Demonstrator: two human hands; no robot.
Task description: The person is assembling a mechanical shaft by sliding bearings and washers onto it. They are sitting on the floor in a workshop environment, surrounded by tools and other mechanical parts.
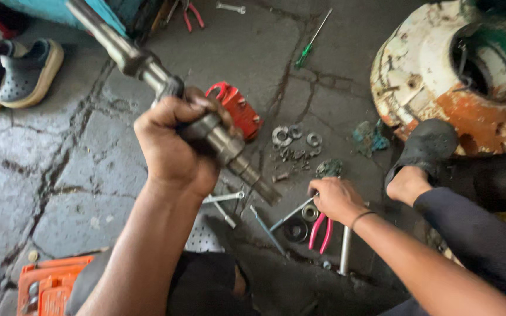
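My left hand [174, 143] is raised and gripped around a long stepped steel shaft [130, 58] that runs from the upper left down to a narrow end at the centre. My right hand [336, 198] is low on the cracked concrete floor, fingers curled down among small parts; whether it holds anything is hidden. Right by it lie pink-handled pliers [321, 232], a slim metal tool [291, 214], a round bearing ring [310, 212] and a metal rod [345, 250]. Washers and nuts [294, 143] lie scattered just beyond.
A red metal part [241, 110] lies behind the shaft. A worn white, green and orange round housing [440, 76] fills the upper right, with my shod foot [426, 149] against it. Also around: a green screwdriver [311, 44], grey shoes [27, 73], an orange tool case [48, 287], a wrench [224, 197].
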